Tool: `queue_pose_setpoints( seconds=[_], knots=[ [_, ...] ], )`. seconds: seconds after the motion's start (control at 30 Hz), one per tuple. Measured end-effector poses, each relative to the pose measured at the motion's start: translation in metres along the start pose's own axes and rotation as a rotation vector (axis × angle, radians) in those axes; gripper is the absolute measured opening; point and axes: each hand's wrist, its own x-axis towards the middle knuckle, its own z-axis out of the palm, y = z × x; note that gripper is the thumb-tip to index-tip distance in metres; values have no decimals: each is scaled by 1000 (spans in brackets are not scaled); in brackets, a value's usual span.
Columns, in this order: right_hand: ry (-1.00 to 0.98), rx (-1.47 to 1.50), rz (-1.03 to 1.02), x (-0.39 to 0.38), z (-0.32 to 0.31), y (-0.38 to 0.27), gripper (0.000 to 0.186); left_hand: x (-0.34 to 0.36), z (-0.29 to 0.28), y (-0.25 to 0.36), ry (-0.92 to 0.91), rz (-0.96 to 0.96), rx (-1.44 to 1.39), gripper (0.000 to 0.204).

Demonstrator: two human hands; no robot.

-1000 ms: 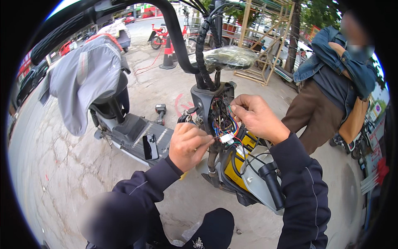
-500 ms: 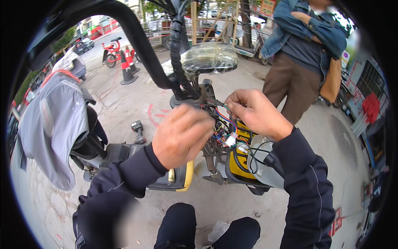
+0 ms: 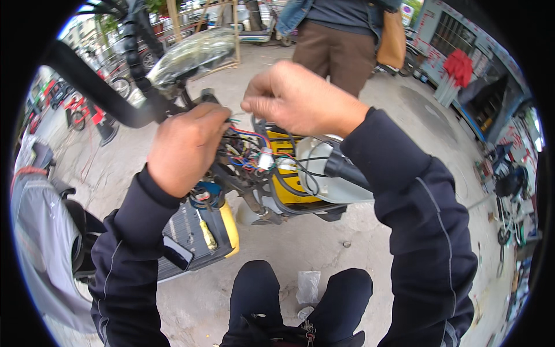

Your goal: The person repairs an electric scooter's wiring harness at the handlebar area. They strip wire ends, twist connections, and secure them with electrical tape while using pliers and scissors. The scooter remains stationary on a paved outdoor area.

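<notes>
My left hand (image 3: 188, 147) is closed, fingertips together at the electric scooter's opened front column, beside loose coloured wires (image 3: 243, 133); what it pinches is hidden. My right hand (image 3: 292, 101) is curled above and right of those wires, with anything in its fingertips too unclear to name. A white connector (image 3: 266, 159) hangs among the wiring. Behind it lie a yellow battery case (image 3: 292, 188) and a pale grey panel (image 3: 318, 182) with a black cylinder (image 3: 341, 168) on it. A yellow-handled screwdriver (image 3: 208, 231) and a phone (image 3: 176, 253) rest on the footboard to the lower left.
Black handlebar tubes (image 3: 98, 87) arch at upper left. A grey-covered scooter (image 3: 43, 243) stands left. A person in brown trousers (image 3: 332, 52) stands beyond my right hand. A plastic bag (image 3: 308, 286) lies between my knees. A red umbrella (image 3: 457, 69) and parked bikes line the right.
My view has swung right and down, bringing the footboard's screwdriver into fuller view. Both hands appear higher and further left in the picture. My left hand has moved up to the top of the wires.
</notes>
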Motion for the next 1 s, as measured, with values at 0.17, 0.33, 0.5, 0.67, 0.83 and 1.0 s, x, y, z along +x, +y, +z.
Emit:
queue_pose_setpoints(
  seconds=[0.17,0.33,0.5,0.67,0.83,1.0],
  knots=[
    [113,-183,181,-65,-79,3,24,-2,4,0,57,-1,-20,18],
    [10,-212,494,-148,-80,9,16,-2,1,2,36,-18,-62,19],
    [-73,-179,545,-175,-44,15,24,-10,0,1,72,-106,-90,19],
    [-142,-366,484,-183,-17,19,31,-13,2,1,85,-161,-76,21],
    [-52,-165,412,-189,-22,37,31,-17,0,0,53,-186,-79,22],
    [8,-330,471,-173,-37,60,24,-15,-1,1,85,-97,29,24]
  ],
)
